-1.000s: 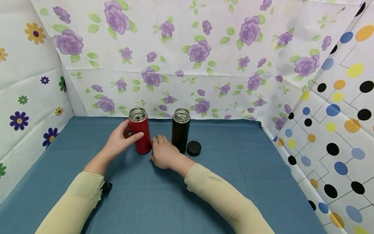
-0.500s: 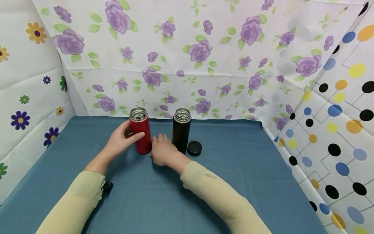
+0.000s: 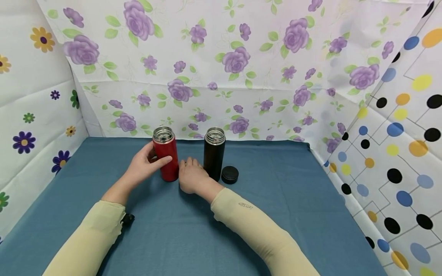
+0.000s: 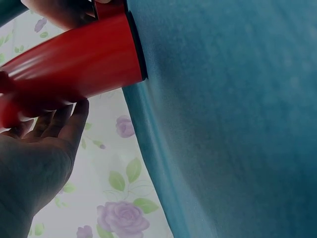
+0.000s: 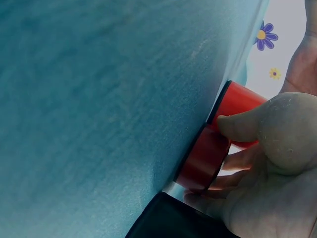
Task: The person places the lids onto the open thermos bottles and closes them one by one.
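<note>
Saw the red bottle (image 3: 168, 150) standing upright near the far edge of the blue-covered desk (image 3: 297, 214), closer to the far left corner than to the far right one, with steel neck uncovered. Found the left grip (image 3: 141, 166) wrapped around that bottle from the left-edge side, with thumb across the front and fingers behind. Found the red cap (image 5: 205, 158) low on the desk, just beside the bottle's base on the right-edge side; could not tell touching from nearly touching. Found the right grip (image 3: 191, 178) holding that cap, narrowed to its width, with thumb on one side and fingers on the other in the right wrist view; from the head, found it hidden behind the knuckles.

Saw the black bottle (image 3: 213, 159) upright too, farther toward the right edge, likewise uncovered at the neck. Saw the black cap (image 3: 230, 174) flat on the desk just beside its base. Noted a pale yellow left sleeve (image 3: 83, 237) and right sleeve (image 3: 266, 230) reaching toward the far edge, with small dark print on the latter. Noted a rose-patterned cloth (image 3: 235, 76) behind the far edge, a daisy-patterned cloth (image 3: 31, 99) along the left edge and a dotted cloth (image 3: 397, 153) along the right.
</note>
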`<move>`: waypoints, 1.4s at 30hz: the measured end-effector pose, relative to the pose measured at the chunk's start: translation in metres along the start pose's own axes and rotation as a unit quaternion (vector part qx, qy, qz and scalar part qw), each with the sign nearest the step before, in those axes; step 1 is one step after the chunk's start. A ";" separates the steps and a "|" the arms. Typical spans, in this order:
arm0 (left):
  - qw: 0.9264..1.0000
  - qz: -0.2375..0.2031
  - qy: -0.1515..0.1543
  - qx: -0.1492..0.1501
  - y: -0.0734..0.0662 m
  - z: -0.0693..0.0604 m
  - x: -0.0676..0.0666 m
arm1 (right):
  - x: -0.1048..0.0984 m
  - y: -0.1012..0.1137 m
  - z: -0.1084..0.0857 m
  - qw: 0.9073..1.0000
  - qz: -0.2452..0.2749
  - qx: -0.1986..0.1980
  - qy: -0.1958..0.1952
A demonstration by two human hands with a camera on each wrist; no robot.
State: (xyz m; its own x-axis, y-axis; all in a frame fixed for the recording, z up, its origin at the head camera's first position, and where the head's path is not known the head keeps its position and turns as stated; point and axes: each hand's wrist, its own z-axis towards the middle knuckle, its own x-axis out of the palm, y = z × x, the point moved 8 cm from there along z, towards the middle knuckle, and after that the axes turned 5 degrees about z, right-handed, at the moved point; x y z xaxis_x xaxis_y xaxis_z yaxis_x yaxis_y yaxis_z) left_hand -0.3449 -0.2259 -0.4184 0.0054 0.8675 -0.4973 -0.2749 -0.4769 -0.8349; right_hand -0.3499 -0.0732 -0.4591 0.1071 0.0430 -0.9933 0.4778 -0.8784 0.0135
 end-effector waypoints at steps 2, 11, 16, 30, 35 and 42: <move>1.000 0.000 0.000 -0.004 0.000 0.000 0.000 | -0.001 0.000 0.000 1.000 0.001 0.001 0.000; 1.000 0.005 0.000 -0.010 0.000 0.000 0.000 | -0.001 -0.001 0.001 1.000 0.012 0.013 0.003; 1.000 0.004 0.001 -0.009 0.001 0.001 0.000 | 0.000 -0.001 0.003 1.000 0.013 0.015 0.001; 1.000 0.010 -0.002 -0.007 0.002 0.000 -0.001 | 0.002 -0.001 0.004 1.000 0.018 0.011 -0.012; 1.000 0.011 -0.003 -0.004 0.002 0.000 -0.001 | 0.002 -0.002 0.005 1.000 0.025 0.014 -0.007; 1.000 0.017 0.000 -0.003 0.002 0.000 -0.001 | 0.003 -0.002 0.006 0.999 0.032 0.016 -0.003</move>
State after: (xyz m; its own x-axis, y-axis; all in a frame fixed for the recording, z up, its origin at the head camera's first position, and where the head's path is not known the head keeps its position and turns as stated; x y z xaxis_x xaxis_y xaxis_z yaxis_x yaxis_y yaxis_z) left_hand -0.3457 -0.2280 -0.4194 -0.0039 0.8505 -0.5260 -0.2682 -0.5076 -0.8188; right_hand -0.3559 -0.0743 -0.4633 0.1316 -0.0156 -0.9912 0.4420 -0.8941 0.0727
